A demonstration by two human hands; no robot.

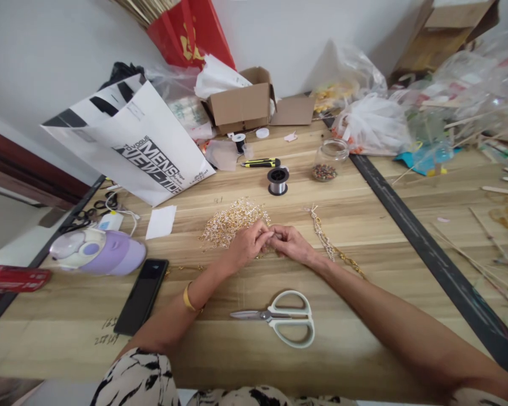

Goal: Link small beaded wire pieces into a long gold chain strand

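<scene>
My left hand (249,243) and my right hand (290,243) meet at the fingertips over the table. Both are closed in a pinch, and whatever lies between the fingers is too small to make out. Right behind my left hand spreads a pile of small gold and clear links (232,220). To the right of my right hand lies a beaded strand (320,232) of pale and gold pieces, partly covered by my right forearm. Scissors (294,318) with pale handles rest in front of my hands, blades pointing left.
Behind the pile stand a wire spool (278,181), a yellow-black utility knife (260,163) and a glass jar (329,160) of small beads. At left are a phone (141,296), a purple bottle (104,251) and a white bag (135,141). A cardboard box (240,107) stands at the back.
</scene>
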